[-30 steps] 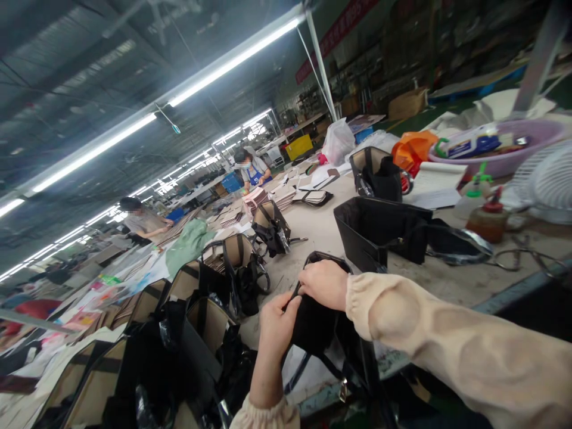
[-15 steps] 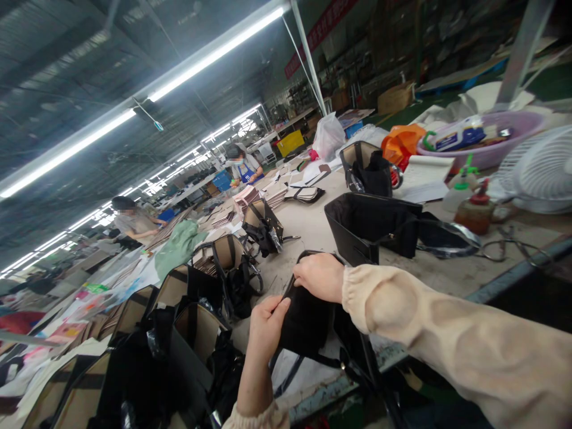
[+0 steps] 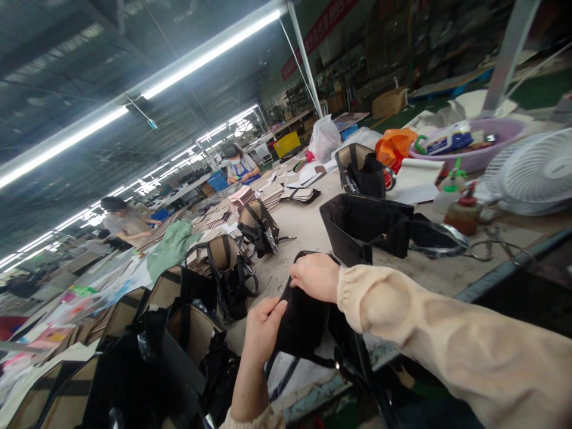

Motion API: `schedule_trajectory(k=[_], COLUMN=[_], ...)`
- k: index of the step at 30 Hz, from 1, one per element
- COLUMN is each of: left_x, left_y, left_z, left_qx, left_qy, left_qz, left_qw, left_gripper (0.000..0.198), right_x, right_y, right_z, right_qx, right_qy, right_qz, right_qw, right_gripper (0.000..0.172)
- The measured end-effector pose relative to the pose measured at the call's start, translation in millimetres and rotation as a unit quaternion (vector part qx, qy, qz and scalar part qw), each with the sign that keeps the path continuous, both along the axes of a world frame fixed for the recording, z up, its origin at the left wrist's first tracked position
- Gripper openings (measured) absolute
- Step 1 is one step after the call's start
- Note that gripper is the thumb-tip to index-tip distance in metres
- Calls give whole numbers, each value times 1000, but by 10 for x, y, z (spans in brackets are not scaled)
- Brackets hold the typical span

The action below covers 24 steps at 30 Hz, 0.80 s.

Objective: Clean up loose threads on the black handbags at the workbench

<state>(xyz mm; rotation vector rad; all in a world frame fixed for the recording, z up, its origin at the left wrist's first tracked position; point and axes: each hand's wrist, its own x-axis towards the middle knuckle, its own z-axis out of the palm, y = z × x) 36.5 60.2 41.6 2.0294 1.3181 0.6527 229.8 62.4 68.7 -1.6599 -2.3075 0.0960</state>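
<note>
A black handbag [image 3: 300,325] lies at the front edge of the workbench, its strap hanging over the side. My left hand [image 3: 263,325] is closed on the bag's rim, thumb on top. Farther along the same rim, my right hand [image 3: 314,276] pinches the edge from above, its fingertips pressed together. Both hands are close to each other. The sleeve and right hand cover part of the bag. Just beyond stands an open black bag [image 3: 342,229], upright, with a strap trailing to its right.
Several half-made bags [image 3: 181,345] crowd the left. Scissors [image 3: 500,247], a red-capped bottle [image 3: 465,213], a white fan [image 3: 534,170] and a purple basin [image 3: 504,128] stand at the right. Stacked panels [image 3: 243,199] lie farther back. Two people work beyond.
The whole view has shifted slightly, so things appear a little farther left. Both hands keep the same grip on the bag's rim. A distant person's hands have moved.
</note>
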Motion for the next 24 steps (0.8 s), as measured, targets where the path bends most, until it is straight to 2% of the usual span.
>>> schedule_trajectory(k=[4, 7, 13, 21, 24], left_x=[-6, -9, -10, 209, 321], left_y=[6, 19, 50, -17, 34], left_z=[30, 47, 49, 272, 290], left_qx=[-16, -23, -30, 77, 107], left_qy=[-6, -17, 7, 134, 174], left_qz=[-15, -20, -7, 6, 31], left_qw=[1000, 999, 1000, 988, 978], left_gripper=[30, 31, 31, 28, 20], right_x=[8, 20, 39, 20, 29], right_y=[4, 14, 46, 82, 79], right_z=[-11, 6, 58, 71, 67], right_qx=[0, -7, -21, -28, -22], right_qy=[20, 36, 8, 4, 6], right_qz=[-14, -16, 25, 19, 20], right_qw=[1000, 999, 999, 999, 1000], right_gripper=[22, 32, 20, 21, 21])
